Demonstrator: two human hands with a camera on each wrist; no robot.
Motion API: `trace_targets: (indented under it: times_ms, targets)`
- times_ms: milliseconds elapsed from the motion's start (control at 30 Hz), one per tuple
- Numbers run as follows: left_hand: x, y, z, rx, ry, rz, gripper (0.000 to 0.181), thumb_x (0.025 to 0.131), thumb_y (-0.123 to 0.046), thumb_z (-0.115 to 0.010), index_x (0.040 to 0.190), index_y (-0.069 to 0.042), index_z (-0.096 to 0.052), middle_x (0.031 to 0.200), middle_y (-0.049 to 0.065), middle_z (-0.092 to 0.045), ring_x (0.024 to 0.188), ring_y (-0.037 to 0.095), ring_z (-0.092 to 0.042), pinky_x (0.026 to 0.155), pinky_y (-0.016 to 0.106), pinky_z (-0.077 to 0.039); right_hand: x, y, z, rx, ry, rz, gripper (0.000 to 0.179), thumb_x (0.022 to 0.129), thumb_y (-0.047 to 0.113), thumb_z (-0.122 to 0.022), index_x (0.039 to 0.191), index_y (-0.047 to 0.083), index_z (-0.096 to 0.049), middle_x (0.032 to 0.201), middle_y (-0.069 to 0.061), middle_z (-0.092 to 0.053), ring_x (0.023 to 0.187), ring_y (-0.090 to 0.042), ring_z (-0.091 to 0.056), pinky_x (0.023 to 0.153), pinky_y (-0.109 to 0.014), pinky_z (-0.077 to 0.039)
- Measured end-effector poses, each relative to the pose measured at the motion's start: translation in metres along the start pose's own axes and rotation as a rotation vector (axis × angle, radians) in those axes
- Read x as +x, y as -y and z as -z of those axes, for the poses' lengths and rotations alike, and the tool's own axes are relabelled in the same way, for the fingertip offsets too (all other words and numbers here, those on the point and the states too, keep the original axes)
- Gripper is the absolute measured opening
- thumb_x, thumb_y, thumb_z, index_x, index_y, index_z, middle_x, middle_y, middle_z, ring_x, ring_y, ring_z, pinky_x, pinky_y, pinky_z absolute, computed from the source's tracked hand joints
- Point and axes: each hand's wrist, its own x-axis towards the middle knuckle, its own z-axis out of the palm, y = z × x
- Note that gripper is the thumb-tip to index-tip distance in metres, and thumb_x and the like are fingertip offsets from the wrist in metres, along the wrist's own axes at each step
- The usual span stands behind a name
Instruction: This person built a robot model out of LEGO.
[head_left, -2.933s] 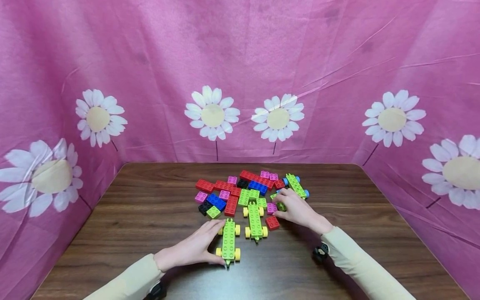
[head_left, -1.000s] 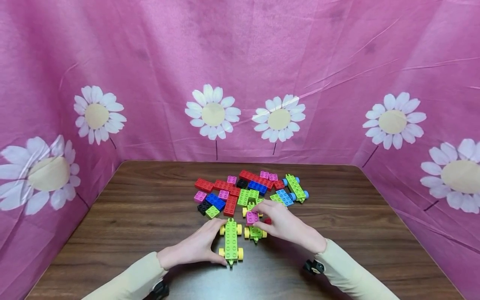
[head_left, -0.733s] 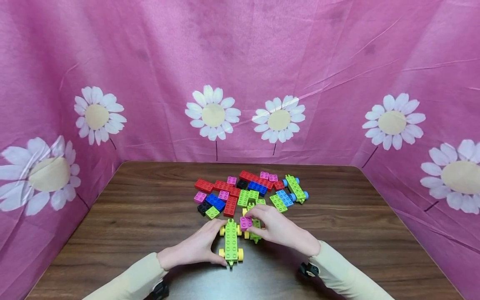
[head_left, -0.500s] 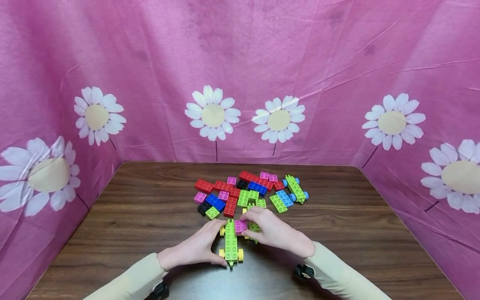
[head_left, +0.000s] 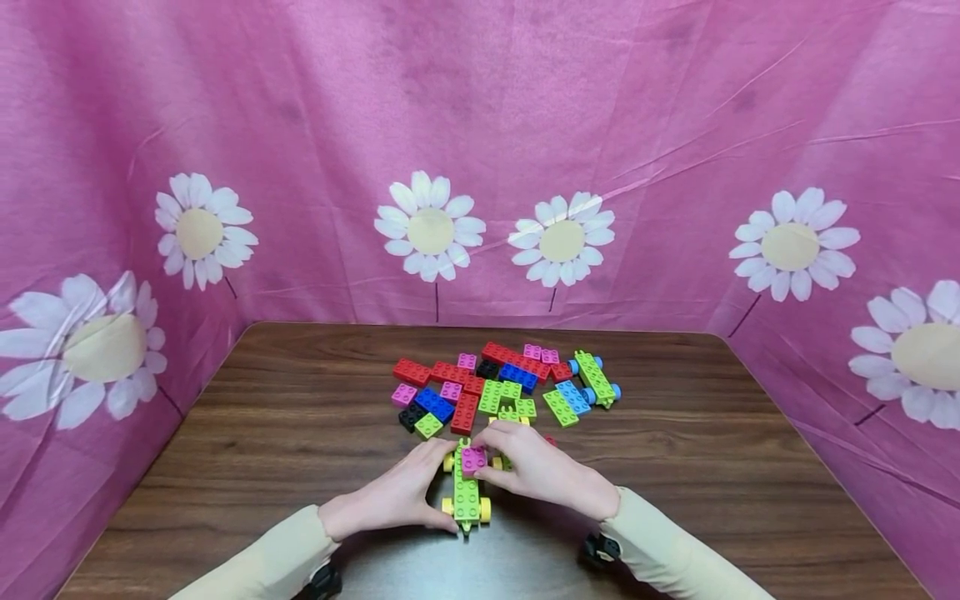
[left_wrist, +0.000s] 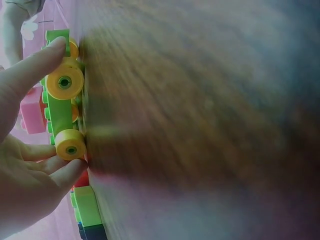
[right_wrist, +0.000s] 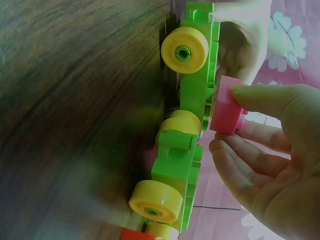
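My left hand [head_left: 390, 493] grips a lime green wheeled toy car base [head_left: 466, 500] on the table, thumb at its near end and fingers at its far end. Its yellow wheels show in the left wrist view. Between the thumb and fingers of my right hand [head_left: 536, 467] is a pink square brick [head_left: 473, 460], slightly tilted over the far half of that base. In the right wrist view the pink brick [right_wrist: 226, 107] is right by the studs; I cannot tell whether they touch. A second yellow-wheeled base [right_wrist: 172, 165] stands alongside, mostly hidden by my right hand in the head view.
Behind the hands lies a cluster of red bricks [head_left: 463, 413], blue bricks [head_left: 435, 405], pink, black and green ones. A blue-wheeled car base [head_left: 594, 379] stands at its right end, beside a light blue brick [head_left: 573, 397] and a green brick [head_left: 561, 408]. Pink cloth [head_left: 480, 100] surrounds the wooden table [head_left: 255, 417].
My right hand has taken the pink brick from the right of the bases and carried it left, across the second base, to above the held one. My left hand has stayed nearly still.
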Motion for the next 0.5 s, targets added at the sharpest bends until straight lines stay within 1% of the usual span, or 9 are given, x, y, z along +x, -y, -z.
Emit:
trace_targets:
  times_ms: [267, 500]
  targets:
    - [0.0009, -0.0003, 0.0003, 0.008, 0.003, -0.004, 0.098, 0.071, -0.045, -0.087, 0.143, 0.003, -0.041, 0.139, 0.011, -0.051, 0.129, 0.025, -0.05, 0.109, 0.046, -0.044, 0.0022, 0.0009, -0.0022, -0.01, 0.019, 0.005, 0.026, 0.089, 0.023, -0.074, 0.11, 0.009, -0.069, 0.103, 0.0, -0.07, 0.093, -0.012, -0.065, 0.082, -0.021, -0.054]
    - [0.0002, -0.0002, 0.0007, 0.014, -0.006, -0.011, 0.099, 0.071, -0.044, -0.087, 0.143, 0.004, -0.04, 0.141, 0.012, -0.05, 0.131, 0.026, -0.049, 0.11, 0.047, -0.043, 0.004, 0.002, -0.005, -0.041, 0.009, 0.022, 0.027, 0.089, 0.024, -0.075, 0.11, 0.009, -0.07, 0.103, 0.0, -0.071, 0.094, -0.01, -0.065, 0.082, -0.021, -0.054]
